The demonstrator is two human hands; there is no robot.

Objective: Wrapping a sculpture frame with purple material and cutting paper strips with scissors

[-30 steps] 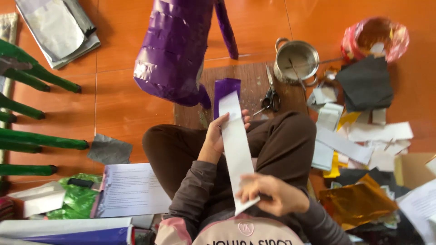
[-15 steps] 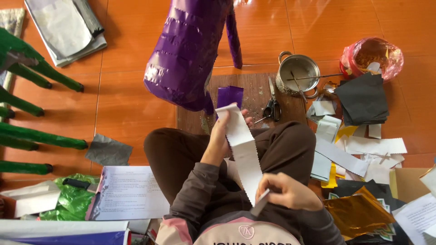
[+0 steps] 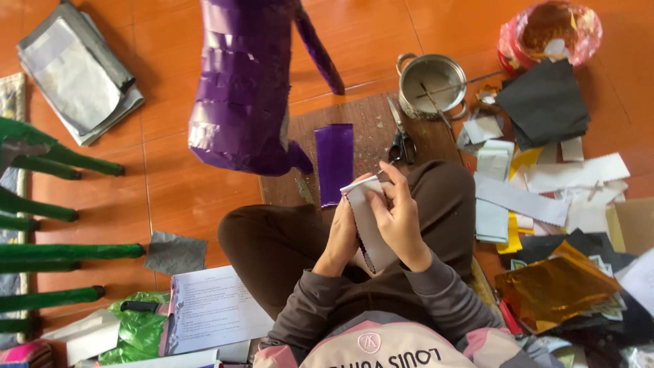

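Observation:
I sit cross-legged on an orange floor. My left hand (image 3: 342,235) and my right hand (image 3: 400,217) both hold a white paper strip (image 3: 368,218) with a zigzag edge, folded over at its top, above my lap. Just beyond it a purple foil strip (image 3: 334,162) lies on a brown wooden board (image 3: 371,126). A large purple foil-covered figure (image 3: 242,88) stands at the board's left. Black-handled scissors (image 3: 402,140) rest on the board near my right hand.
A metal pot (image 3: 432,83) stands behind the board. Black, white, yellow and gold paper sheets (image 3: 545,197) lie scattered on the right, with a pink bowl (image 3: 552,31) behind. Green cone spikes (image 3: 48,211) reach in from the left. A printed booklet (image 3: 211,310) lies near my left knee.
The long white strip was stretched between my hands, the right one low near my chest. Now my right hand has come up to the left and the strip is folded short.

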